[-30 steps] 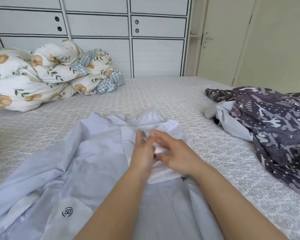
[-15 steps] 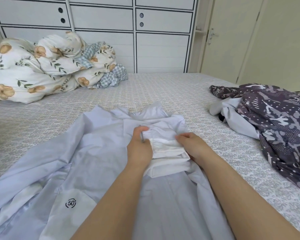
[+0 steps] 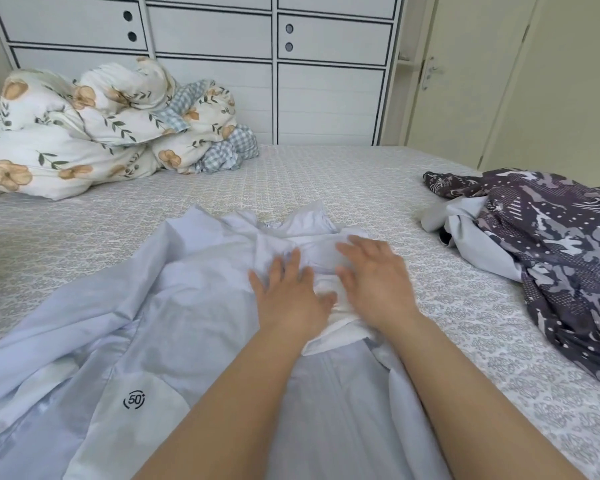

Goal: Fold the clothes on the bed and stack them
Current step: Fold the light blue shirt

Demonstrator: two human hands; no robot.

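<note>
A pale lilac-white jacket (image 3: 174, 323) lies spread on the patterned bed sheet (image 3: 326, 178), collar end away from me, with a "50" logo near its lower left. A white bunched part of it (image 3: 329, 289) sits between my hands near the collar. My left hand (image 3: 288, 292) lies flat on the fabric with fingers spread. My right hand (image 3: 374, 278) lies flat beside it, fingers straight and blurred with motion. A dark purple patterned garment (image 3: 551, 244) is heaped at the right over a grey piece (image 3: 465, 233).
A rumpled floral quilt (image 3: 84, 129) with a blue checked lining is piled at the far left of the bed. White cabinet drawers (image 3: 329, 74) stand behind the bed, and a cream door (image 3: 465, 64) is at the right.
Both hands have let go of the white bunched fabric that they pinched and now lie flat on it with fingers spread. The camera has moved a little closer.
</note>
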